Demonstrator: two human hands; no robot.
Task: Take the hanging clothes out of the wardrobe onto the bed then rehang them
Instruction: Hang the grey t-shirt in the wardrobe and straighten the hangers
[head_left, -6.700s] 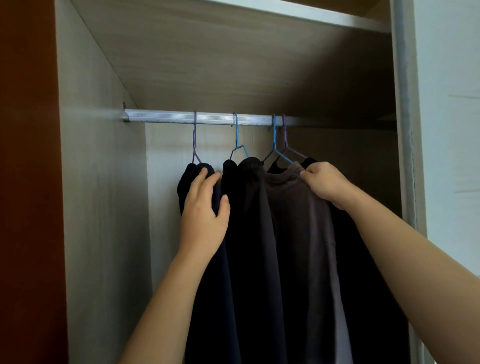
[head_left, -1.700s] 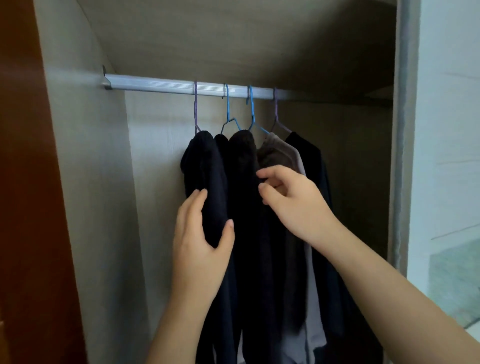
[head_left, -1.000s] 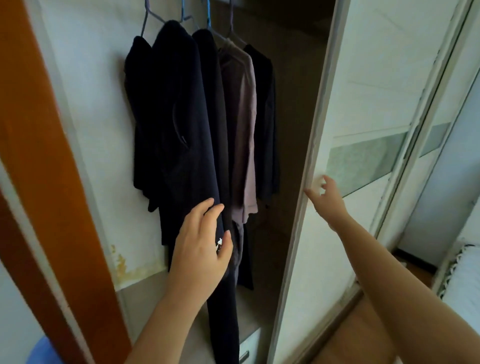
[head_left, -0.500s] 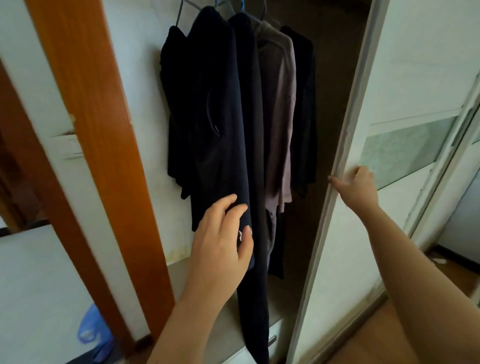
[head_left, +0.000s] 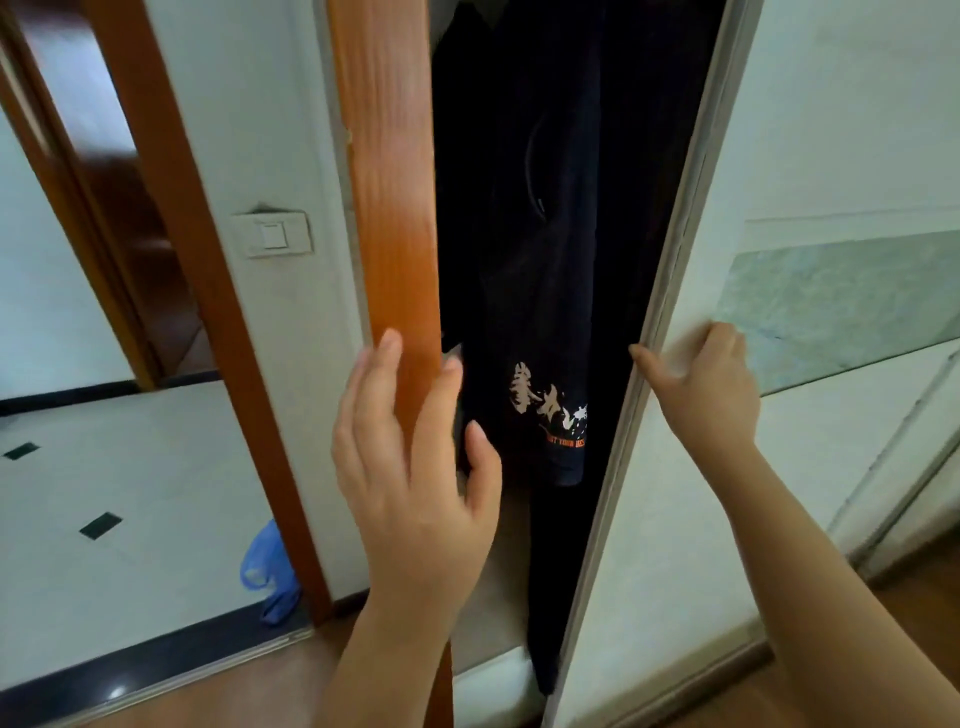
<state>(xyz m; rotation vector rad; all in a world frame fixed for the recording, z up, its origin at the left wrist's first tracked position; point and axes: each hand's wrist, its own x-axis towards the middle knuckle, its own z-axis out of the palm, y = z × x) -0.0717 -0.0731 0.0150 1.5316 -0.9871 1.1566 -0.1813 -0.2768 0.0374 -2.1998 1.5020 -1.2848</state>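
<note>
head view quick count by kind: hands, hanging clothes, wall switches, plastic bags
hands: 2, the left hand open, the right hand gripping the sliding door by its edge
dark clothes: at least 2, they run together in the gap
light switch: 1
blue bag: 1
total: at least 6
</note>
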